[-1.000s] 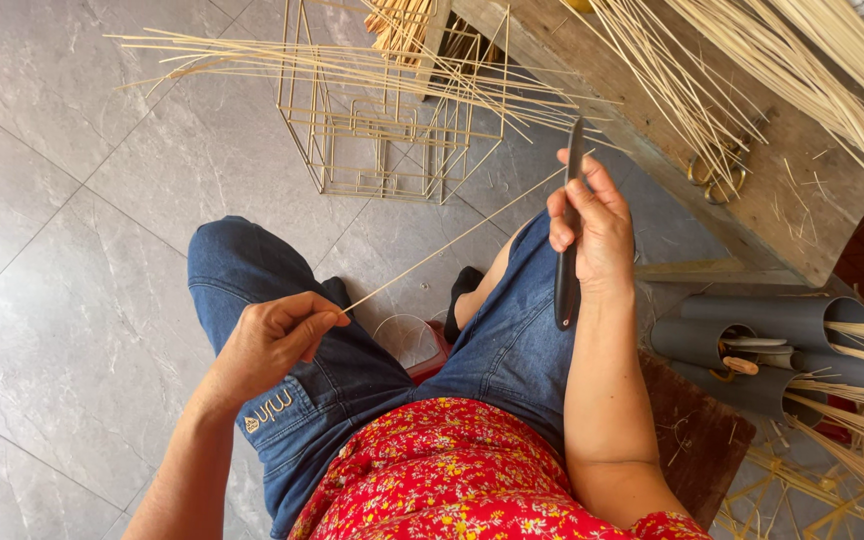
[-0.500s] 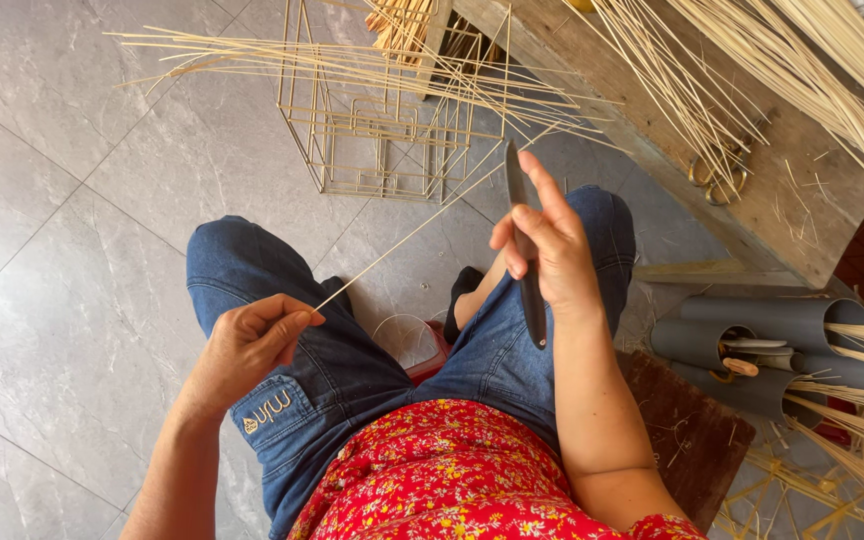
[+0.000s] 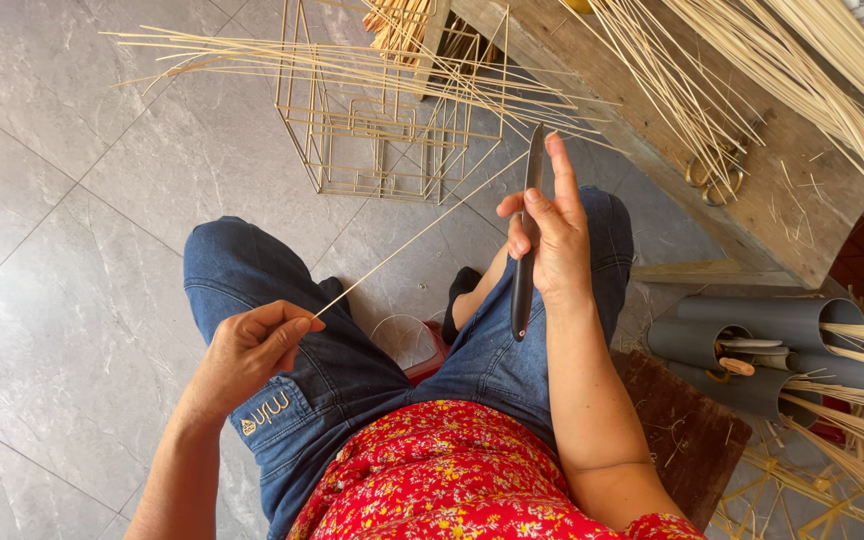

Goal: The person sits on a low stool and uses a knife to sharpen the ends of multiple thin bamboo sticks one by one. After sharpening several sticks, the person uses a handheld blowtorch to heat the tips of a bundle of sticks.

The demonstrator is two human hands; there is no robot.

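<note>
Item: thin bamboo strip (image 3: pixel 422 232), slanting across my knees, near end pinched in my left hand (image 3: pixel 252 350), far end meeting the dark knife (image 3: pixel 525 240), right hand (image 3: pixel 550 245) grip closed around it. Beyond: stick-frame cage (image 3: pixel 372 130) on grey tiled floor (image 3: pixel 72 200).

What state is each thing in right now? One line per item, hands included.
left hand: closed, pinching the near end of the thin stick
thin stick: straight, stretched between both hands
right hand: wrapped around the knife, index finger extended
knife: held nearly upright, against the stick
stick frame: standing on the floor, open-sided, loose sticks lying across its top
grey tubes: lying on their sides, sticks poking out
</note>
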